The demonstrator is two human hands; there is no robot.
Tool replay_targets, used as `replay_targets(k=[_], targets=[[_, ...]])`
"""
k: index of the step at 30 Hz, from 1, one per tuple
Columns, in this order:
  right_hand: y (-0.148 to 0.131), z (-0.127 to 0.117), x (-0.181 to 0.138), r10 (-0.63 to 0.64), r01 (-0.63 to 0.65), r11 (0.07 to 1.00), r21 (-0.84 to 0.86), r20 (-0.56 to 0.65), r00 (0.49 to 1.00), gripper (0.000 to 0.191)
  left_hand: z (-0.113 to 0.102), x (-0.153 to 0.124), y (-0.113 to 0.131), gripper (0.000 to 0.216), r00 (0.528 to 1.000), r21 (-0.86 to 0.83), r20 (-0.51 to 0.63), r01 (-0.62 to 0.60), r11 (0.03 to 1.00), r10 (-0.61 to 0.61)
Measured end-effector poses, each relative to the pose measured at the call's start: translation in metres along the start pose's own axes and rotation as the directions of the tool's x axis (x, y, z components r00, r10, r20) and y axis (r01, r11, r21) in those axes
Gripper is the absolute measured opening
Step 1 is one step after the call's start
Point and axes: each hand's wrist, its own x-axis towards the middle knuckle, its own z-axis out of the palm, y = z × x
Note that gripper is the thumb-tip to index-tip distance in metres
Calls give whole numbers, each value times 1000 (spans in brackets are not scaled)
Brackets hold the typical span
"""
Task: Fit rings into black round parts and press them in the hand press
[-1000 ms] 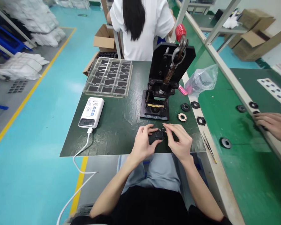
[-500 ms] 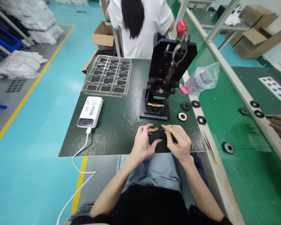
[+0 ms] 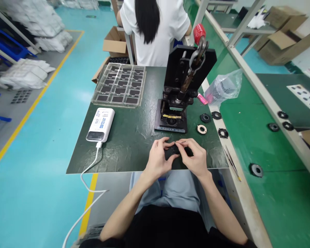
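Both my hands meet at the near edge of the dark green mat [image 3: 124, 137]. My left hand [image 3: 158, 156] pinches a small round black part [image 3: 173, 150] between thumb and fingers. My right hand [image 3: 195, 156] is closed on a thin metal pin or tweezer tip [image 3: 180, 142] that lies across the top of that part. Just beyond my hands stands a black hand press [image 3: 182, 86] with a red-knobbed lever [image 3: 199, 34].
Loose ring parts [image 3: 202, 129] lie right of the press, others on the green bench [image 3: 257, 169]. A white power bank [image 3: 100, 124] with cable lies at the left, a clear compartment tray [image 3: 121, 85] behind it. Tweezers [image 3: 231, 161] and a plastic bag [image 3: 223, 88] at the right. A person in white stands beyond.
My right hand has shifted slightly left, closing in over the black part. The other person's hand at the right edge has withdrawn out of view.
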Motion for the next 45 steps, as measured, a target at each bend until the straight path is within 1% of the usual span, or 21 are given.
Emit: replay_targets(k=[4, 7, 11, 15, 17, 18, 19, 20, 22, 24, 26, 28, 29, 31, 33, 35, 36, 38, 40, 43, 45], targets=[[3, 2, 2, 6, -7, 1000, 12, 25, 1000, 16, 1, 0, 0, 59, 1000, 12, -6, 1, 1000, -1], [3, 4, 3, 3, -3, 1000, -16, 52, 999, 21, 1, 0, 0, 59, 1000, 14, -2, -10, 1000, 10], [4, 6, 3, 23, -21, 999, -42, 60, 998, 22, 2, 1, 1, 50, 1000, 30, -18, -21, 999, 21], [5, 9, 2, 59, -59, 998, 6, 66, 996, 24, 3, 2, 0, 45, 999, 34, -24, -26, 999, 27], [7, 9, 4, 151, -153, 982, 109, 31, 988, 26, 3, 3, 0, 46, 999, 31, -28, -35, 999, 36], [8, 8, 5, 226, -218, 958, 184, -22, 974, 27, 3, 3, -1, 46, 999, 34, -32, -36, 999, 37], [8, 6, 5, 309, -274, 924, 266, -101, 946, 29, 4, 4, -1, 46, 999, 40, -36, -37, 999, 38], [8, 1, 4, 390, -313, 888, 338, -190, 901, 31, 4, 4, -2, 46, 999, 46, -39, -36, 998, 38], [6, -18, -1, 485, -336, 852, 402, -363, 796, 33, 4, 5, -3, 48, 998, 52, -44, -37, 998, 39], [3, -47, -16, 478, -333, 875, 352, -508, 717, 32, 4, 6, -5, 51, 998, 43, -43, -35, 998, 37], [3, -85, -38, 426, -351, 903, 248, -627, 652, 31, 4, 6, -6, 53, 999, 29, -41, -22, 999, 24], [7, -124, -68, 369, -399, 907, 136, -711, 598, 33, 3, 5, -6, 52, 999, 23, -44, -13, 1000, 14], [10, -143, -85, 351, -438, 895, 82, -734, 581, 35, 3, 5, -6, 51, 999, 24, -46, -13, 1000, 14], [18, -173, -118, 326, -544, 838, -39, -763, 558, 40, 2, 7, -7, 51, 998, 33, -50, -21, 999, 22], [28, -193, -144, 333, -655, 738, -161, -758, 561, 44, 1, 10, -7, 54, 998, 47, -53, -31, 998, 34], [38, -202, -159, 382, -719, 651, -245, -712, 589, 49, 1, 12, -7, 55, 998, 63, -54, -43, 997, 46], [44, -203, -162, 419, -728, 632, -265, -674, 609, 53, 0, 13, -7, 56, 997, 70, -54, -48, 996, 51], [52, -201, -161, 484, -729, 629, -271, -596, 640, 58, -1, 13, -5, 56, 997, 81, -56, -53, 995, 58], [58, -196, -156, 513, -721, 636, -273, -549, 660, 60, -2, 13, -3, 56, 997, 89, -59, -53, 995, 58], [55, -191, -154, 510, -719, 640, -270, -551, 661, 54, -2, 13, -2, 56, 997, 90, -56, -43, 995, 49], [46, -189, -156, 509, -719, 641, -269, -553, 660, 50, -2, 13, -3, 57, 998, 84, -53, -34, 996, 39]])
